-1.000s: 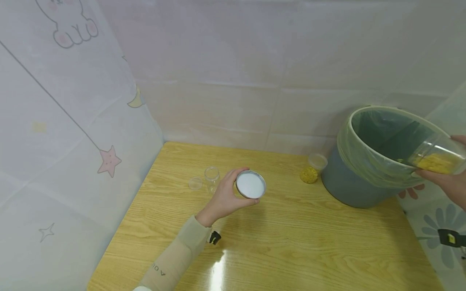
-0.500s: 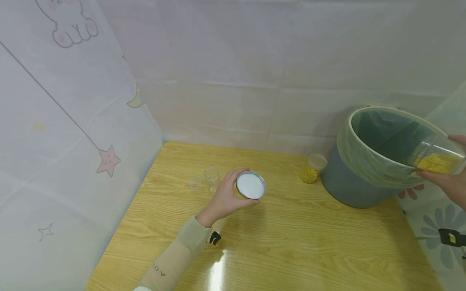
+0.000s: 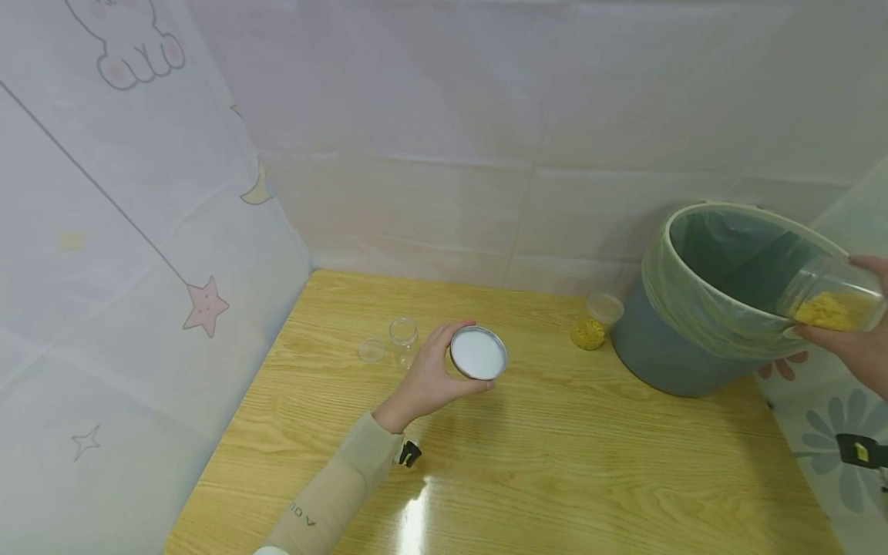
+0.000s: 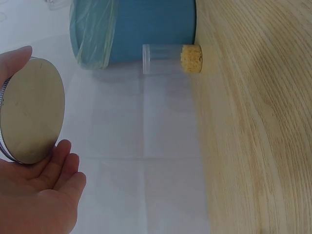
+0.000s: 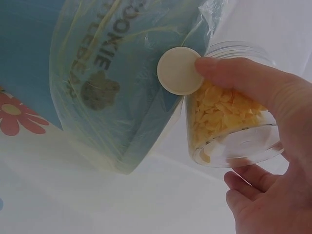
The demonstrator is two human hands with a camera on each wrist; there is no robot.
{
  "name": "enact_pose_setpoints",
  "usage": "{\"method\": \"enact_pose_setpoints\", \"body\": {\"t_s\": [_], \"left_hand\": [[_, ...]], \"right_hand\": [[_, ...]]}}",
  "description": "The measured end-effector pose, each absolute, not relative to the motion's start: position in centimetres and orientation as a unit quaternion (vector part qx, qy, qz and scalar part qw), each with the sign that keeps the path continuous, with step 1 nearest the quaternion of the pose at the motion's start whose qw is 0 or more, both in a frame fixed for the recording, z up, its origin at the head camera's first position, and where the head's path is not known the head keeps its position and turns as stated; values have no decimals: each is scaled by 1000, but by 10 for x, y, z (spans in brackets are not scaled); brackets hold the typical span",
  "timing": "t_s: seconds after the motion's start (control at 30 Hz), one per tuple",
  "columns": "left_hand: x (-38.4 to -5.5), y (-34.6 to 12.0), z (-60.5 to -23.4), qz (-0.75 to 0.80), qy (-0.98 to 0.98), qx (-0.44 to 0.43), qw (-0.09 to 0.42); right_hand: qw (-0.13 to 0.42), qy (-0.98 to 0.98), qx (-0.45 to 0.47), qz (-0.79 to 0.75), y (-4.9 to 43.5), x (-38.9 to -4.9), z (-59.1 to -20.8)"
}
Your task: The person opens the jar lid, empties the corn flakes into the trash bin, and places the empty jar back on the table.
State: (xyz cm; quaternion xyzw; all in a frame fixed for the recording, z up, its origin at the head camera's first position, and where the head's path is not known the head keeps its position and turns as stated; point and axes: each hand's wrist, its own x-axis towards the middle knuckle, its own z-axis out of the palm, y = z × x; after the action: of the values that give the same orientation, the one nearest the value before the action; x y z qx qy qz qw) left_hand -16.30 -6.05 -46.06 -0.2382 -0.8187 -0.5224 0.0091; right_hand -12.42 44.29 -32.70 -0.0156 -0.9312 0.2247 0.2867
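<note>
My left hand (image 3: 426,381) holds a round silver metal lid (image 3: 479,353) by its edge above the table, its white inside facing the head camera. In the left wrist view its smooth metal face (image 4: 34,112) shows. At the far right my right hand (image 3: 860,351) grips a clear jar (image 3: 842,279), thumb on one side and fingers on the other. The jar lies tilted, its mouth at the rim of the bin (image 3: 680,358). Yellow flakes (image 5: 222,109) fill part of it. A bag liner (image 3: 669,289) hangs over the bin's rim.
Beside the bin stands a clear jar (image 3: 605,307) with yellow flakes at its bottom. A clear jar (image 3: 404,333) and a clear disc (image 3: 371,350) are left of the lid on the wooden table (image 3: 590,478). Patterned cloth (image 3: 416,216) hangs behind.
My right hand and its jar have shifted very slightly, and the flakes inside the jar lie a little differently. The left hand and lid have stayed in place.
</note>
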Motion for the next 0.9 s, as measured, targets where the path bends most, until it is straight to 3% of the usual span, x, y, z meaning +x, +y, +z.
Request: {"method": "enact_pose_setpoints", "body": {"t_s": [0.9], "left_hand": [[-164, -60, -460, -517, -822, -240, 11]], "right_hand": [[287, -925, -6, 250, 447, -128, -330]]}}
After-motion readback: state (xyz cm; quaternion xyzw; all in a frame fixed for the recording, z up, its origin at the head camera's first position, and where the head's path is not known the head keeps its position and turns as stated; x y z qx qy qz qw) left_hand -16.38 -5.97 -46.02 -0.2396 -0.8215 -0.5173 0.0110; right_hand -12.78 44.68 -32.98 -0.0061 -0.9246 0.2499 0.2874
